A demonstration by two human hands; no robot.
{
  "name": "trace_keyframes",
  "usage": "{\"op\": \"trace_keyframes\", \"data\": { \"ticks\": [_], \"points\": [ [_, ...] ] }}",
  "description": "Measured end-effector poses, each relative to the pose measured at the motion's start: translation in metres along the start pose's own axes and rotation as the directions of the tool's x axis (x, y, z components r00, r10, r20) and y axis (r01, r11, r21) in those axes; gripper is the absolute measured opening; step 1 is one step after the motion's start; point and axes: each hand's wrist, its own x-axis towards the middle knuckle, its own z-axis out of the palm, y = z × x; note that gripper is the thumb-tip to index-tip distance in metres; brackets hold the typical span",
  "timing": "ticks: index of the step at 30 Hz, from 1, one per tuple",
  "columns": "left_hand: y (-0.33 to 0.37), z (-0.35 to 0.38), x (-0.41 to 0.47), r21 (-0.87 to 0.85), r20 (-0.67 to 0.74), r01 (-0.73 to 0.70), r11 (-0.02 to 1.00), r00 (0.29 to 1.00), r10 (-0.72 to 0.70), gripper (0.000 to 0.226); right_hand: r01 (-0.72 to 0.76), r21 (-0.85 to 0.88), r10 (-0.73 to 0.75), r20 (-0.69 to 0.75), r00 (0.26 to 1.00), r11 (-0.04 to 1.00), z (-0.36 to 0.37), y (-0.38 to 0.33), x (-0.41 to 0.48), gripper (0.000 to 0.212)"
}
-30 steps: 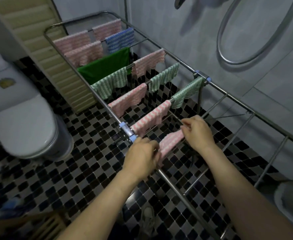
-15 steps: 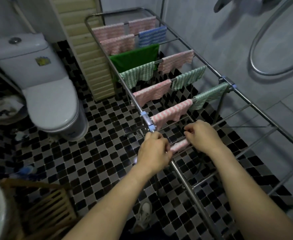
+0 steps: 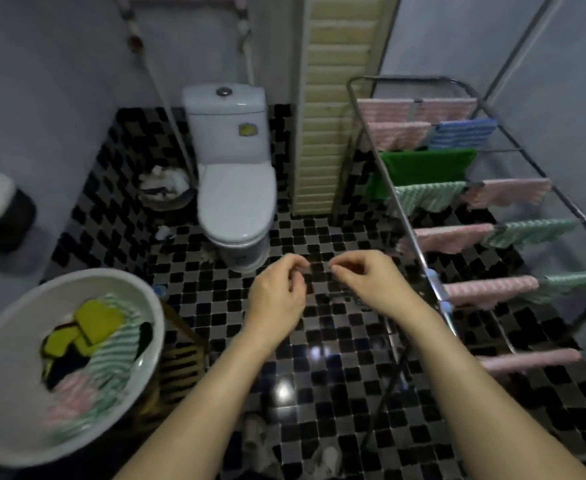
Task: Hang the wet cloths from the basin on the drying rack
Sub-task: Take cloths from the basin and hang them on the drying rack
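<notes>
Above tiled floor (image 3: pixel 336 344), left hand (image 3: pixel 277 292) and right hand (image 3: pixel 371 282) hover side by side, each grip loosely curled, empty. Basin (image 3: pixel 14 358) holding cloths (image 3: pixel 107 351) lower left; drying rack (image 3: pixel 405 77) right.

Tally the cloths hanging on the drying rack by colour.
Pink striped cloths: 7
Green-and-white striped cloths: 3
Solid green cloth: 1
Blue striped cloth: 1
Total: 12 on the drying rack
</notes>
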Motion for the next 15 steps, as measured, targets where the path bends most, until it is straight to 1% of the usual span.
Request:
{"op": "trace_keyframes", "data": {
  "ticks": [2, 3, 4, 6, 9, 11, 13, 15],
  "points": [
    [-0.03, -0.039, -0.001, 0.05, -0.1, 0.073, 0.996, 0.993, -0.068, 0.026, 0.057, 0.019, -0.058, 0.092, 0.994, 0.998, 0.037, -0.036, 0.019, 0.02],
    [-0.034, -0.043, 0.0, 0.084, -0.103, 0.095, 0.992, 0.991, -0.086, 0.029, 0.052, 0.045, -0.056, 0.101, 0.993, 0.998, 0.043, -0.041, 0.019, 0.019],
    [-0.053, -0.066, -0.005, 0.101, -0.165, 0.151, 0.983, 0.977, -0.133, 0.031, 0.081, 0.061, -0.091, 0.168, 0.982, 0.995, 0.067, -0.061, 0.031, 0.019],
    [-0.076, -0.091, -0.012, 0.128, -0.231, 0.242, 0.962, 0.95, -0.208, 0.032, 0.09, 0.097, -0.112, 0.244, 0.963, 0.991, 0.097, -0.081, 0.041, 0.017],
    [-0.122, -0.131, -0.033, 0.107, -0.343, 0.435, 0.894, 0.86, -0.378, 0.024, 0.083, 0.146, -0.133, 0.378, 0.916, 0.986, 0.152, -0.118, 0.053, 0.019],
    [-0.154, -0.151, -0.049, 0.1, -0.387, 0.551, 0.828, 0.788, -0.478, 0.018, 0.081, 0.142, -0.139, 0.467, 0.873, 0.987, 0.188, -0.14, 0.058, 0.026],
    [-0.186, -0.166, -0.066, 0.079, -0.401, 0.653, 0.753, 0.713, -0.576, 0.02, 0.072, 0.108, -0.121, 0.564, 0.817, 0.992, 0.226, -0.154, 0.062, 0.033],
    [-0.211, -0.174, -0.081, 0.08, -0.364, 0.732, 0.677, 0.653, -0.664, 0.026, 0.042, 0.075, -0.081, 0.645, 0.76, 0.996, 0.262, -0.159, 0.066, 0.039]
  ]
}}
